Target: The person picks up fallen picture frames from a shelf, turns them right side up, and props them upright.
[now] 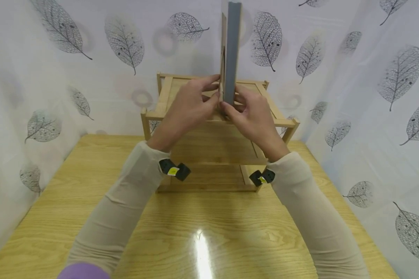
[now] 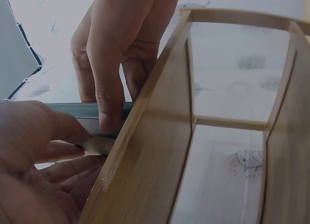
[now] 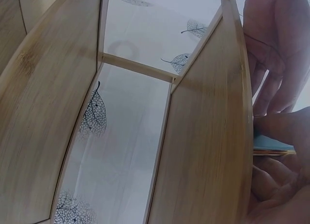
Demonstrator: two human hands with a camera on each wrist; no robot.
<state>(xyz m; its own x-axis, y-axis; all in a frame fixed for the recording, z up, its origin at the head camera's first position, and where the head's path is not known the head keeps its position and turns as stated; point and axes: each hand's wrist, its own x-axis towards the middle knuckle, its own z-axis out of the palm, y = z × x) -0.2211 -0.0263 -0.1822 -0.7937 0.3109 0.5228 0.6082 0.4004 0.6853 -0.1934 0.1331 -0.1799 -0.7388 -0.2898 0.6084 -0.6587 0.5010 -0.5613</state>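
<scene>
One book (image 1: 234, 50) stood upright on top of the rack (image 1: 165, 93), its grey-blue spine towards the person. One thin tan panel (image 1: 224, 35) stood upright just beside it, on the left; whether the two were joined could not be told. Two hands met there: the left hand (image 1: 193, 104) pinched the panel between thumb and fingers, and the right hand (image 1: 256, 112) gripped the book, its thumb at the low front end of the spine and its fingers along the right side.

The rack was wooden, with three levels visible one above another and two front posts, one at each side. It stood on one wood-grain table (image 1: 101, 186), which bore a single bright streak of glare. Two pale sleeves (image 1: 129, 193) reached in over the table, with two black devices (image 1: 174, 169), one at each wrist, both marked yellow. One purple thing (image 1: 83, 271) showed at the lower left edge. Behind hung a white curtain (image 1: 150, 19) printed with many dark leaves.
</scene>
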